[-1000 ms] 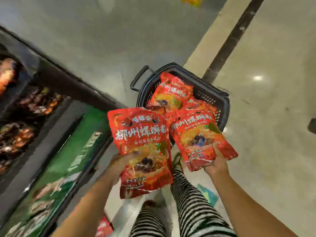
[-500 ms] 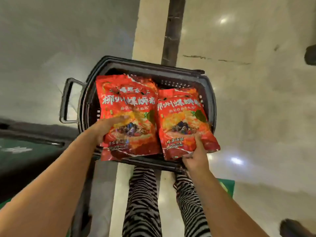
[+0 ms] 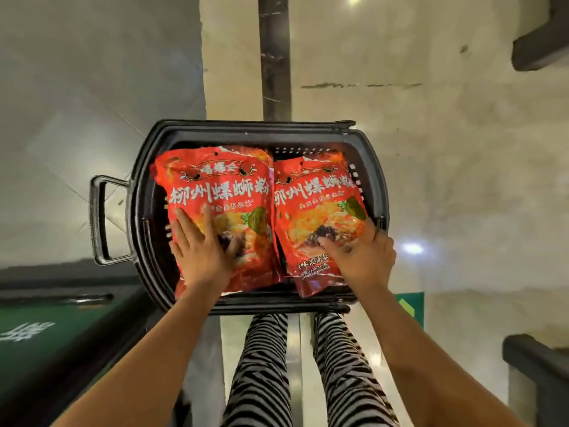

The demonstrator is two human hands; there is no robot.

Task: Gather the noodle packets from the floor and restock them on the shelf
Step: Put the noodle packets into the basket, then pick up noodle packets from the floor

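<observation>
Both noodle packets are down in the basket, so I am gathering and not yet restocking.

A second ago I had the two red packets raised above the basket (image 3: 246,131). Now the left packet (image 3: 221,186) and the right packet (image 3: 314,195) lie side by side inside it, edges touching. The left hand (image 3: 203,257) presses flat on its packet with the fingers straight. The right hand (image 3: 360,257) lies on the other with bent fingers and its thumb at the bag's right edge; I cannot tell whether it grips or only rests. I judge the shelf step is yet to come. The two bags hide whatever lies beneath them, and the dark, green-fronted unit (image 3: 46,334) at lower left is blurred and cut off, so I cannot confirm it is the shelf.
</observation>
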